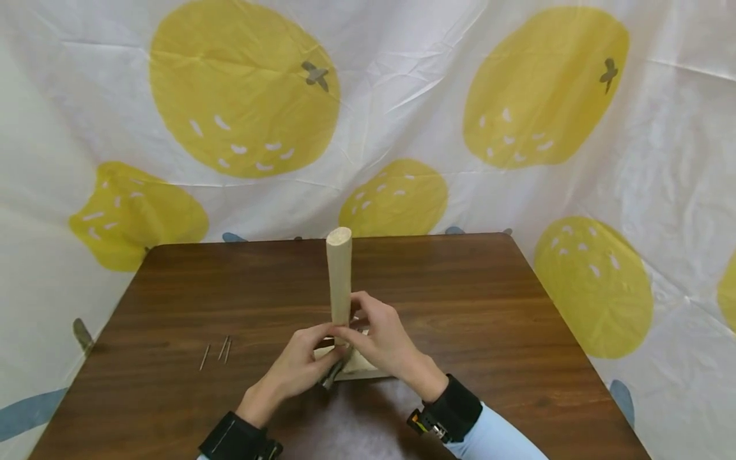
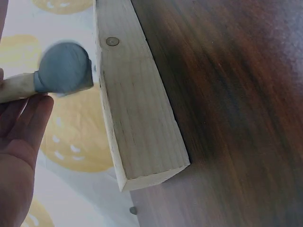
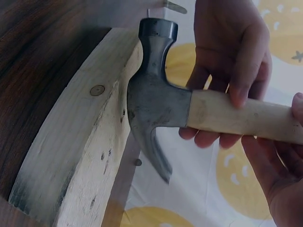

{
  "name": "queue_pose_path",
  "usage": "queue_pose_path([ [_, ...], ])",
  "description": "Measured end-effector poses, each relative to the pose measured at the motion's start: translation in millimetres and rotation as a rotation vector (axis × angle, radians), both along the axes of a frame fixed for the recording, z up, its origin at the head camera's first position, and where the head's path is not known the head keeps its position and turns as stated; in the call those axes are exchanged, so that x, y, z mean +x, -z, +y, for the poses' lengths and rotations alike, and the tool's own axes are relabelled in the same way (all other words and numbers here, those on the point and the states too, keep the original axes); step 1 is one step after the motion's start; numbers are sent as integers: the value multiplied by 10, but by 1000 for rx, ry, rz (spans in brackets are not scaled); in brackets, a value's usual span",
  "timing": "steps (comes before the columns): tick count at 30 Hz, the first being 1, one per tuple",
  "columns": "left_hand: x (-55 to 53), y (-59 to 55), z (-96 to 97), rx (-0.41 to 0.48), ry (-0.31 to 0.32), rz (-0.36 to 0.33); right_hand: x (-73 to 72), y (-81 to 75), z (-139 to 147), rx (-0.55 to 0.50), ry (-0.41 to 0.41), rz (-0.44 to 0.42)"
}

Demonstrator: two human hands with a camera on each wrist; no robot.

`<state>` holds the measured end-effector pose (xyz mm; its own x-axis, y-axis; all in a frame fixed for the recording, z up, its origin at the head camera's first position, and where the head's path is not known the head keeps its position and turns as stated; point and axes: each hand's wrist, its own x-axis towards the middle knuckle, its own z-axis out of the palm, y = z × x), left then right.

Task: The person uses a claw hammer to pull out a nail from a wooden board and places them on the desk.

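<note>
A claw hammer (image 3: 156,101) with a pale wooden handle (image 1: 339,275) is held handle up and head down. My left hand (image 1: 299,361) holds the handle close to the steel head, its thumb against the wood in the right wrist view. My right hand (image 1: 382,335) holds the handle farther from the head, with thumb and fingers on either side. Beneath the hands lies a pale wooden block (image 2: 137,104) with a round knot on its face. The hammer head (image 2: 65,68) is beside the block in the left wrist view; whether they touch, I cannot tell.
Several thin nails (image 1: 204,358) lie on the brown wooden table (image 1: 460,287), left of the hands. Behind the table hangs a white cloth (image 1: 402,83) printed with yellow fruit. Black bands (image 1: 451,409) circle both wrists.
</note>
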<state>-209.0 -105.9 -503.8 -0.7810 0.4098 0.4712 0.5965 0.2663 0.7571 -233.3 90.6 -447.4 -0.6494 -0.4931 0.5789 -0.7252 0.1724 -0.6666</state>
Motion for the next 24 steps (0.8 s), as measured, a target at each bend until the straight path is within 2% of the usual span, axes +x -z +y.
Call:
queue_pose_path([
  [4, -13, -3, 16, -23, -12, -1, 18, 0, -12, 6, 36, 44],
  [10, -35, -2, 48, -27, -55, 91, 16, -3, -9, -4, 112, 76],
  [17, 3, -37, 150, 16, -200, 121, 11, -9, 9, -7, 206, 89],
  [20, 18, -44, 203, 44, -258, 130, 15, -12, 6, -10, 221, 91],
  [24, 32, -51, 259, 37, -336, 173, 23, -18, 2, -11, 239, 91],
])
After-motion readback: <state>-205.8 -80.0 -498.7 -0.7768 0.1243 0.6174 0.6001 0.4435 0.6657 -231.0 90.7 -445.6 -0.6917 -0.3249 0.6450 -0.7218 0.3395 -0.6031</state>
